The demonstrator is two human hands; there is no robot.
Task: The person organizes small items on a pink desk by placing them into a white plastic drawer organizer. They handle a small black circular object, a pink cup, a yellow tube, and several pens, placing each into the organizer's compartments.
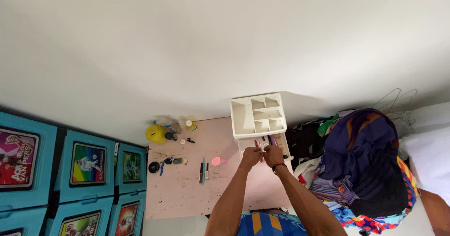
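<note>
A white organiser point(244, 119) with open compartments on top stands at the back right of a pale pink table point(183, 196). Its drawer point(283, 144) is pulled out towards me and holds thin pen-like items, one of them purple point(272, 139). Both my hands meet over this drawer. My left hand point(251, 157) has its fingers closed on a thin red item point(257, 143). My right hand point(273, 155), with a dark band on the wrist, touches the left one; its fingers are curled and too small to read.
On the table lie a yellow jar point(156, 134), a small yellow-capped bottle point(190, 124), a black round item point(153, 167), a teal pen point(203, 170) and a pink item point(216, 161). Blue picture-fronted drawers point(89, 165) stand left. Piled clothes point(365, 170) and wire hangers point(398, 102) lie right.
</note>
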